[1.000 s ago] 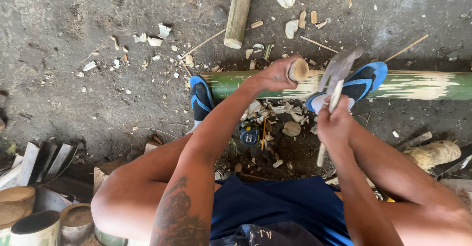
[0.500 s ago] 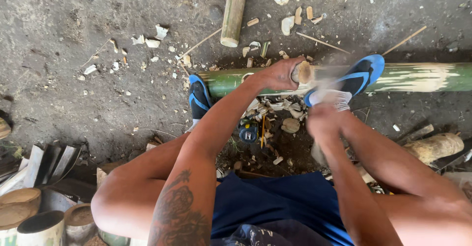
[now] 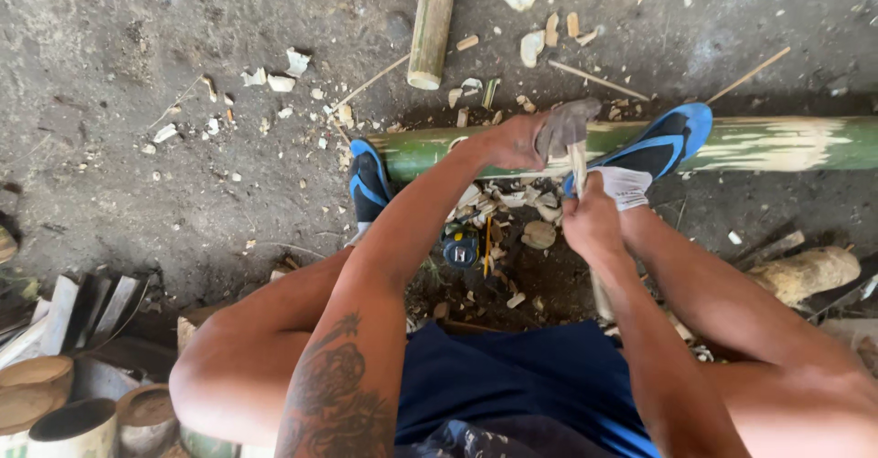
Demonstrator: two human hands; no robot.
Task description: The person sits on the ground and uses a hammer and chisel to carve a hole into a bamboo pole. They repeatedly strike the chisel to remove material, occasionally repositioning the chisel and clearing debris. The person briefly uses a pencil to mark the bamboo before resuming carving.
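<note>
One small bamboo piece (image 3: 556,130) sits gripped in the left hand (image 3: 514,141), held over the green bamboo pole (image 3: 777,143) that runs crosswise under both feet. Just below, the right hand (image 3: 593,224) closes around a blade (image 3: 577,161) pointing up at it.

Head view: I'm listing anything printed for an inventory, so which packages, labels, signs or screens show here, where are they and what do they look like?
No package, label, sign or screen can be made out.
Nearest candidate: a small round blue and black object on the ground among the wood chips, between the person's legs; too small to tell what it is or whether it carries a label.
</note>
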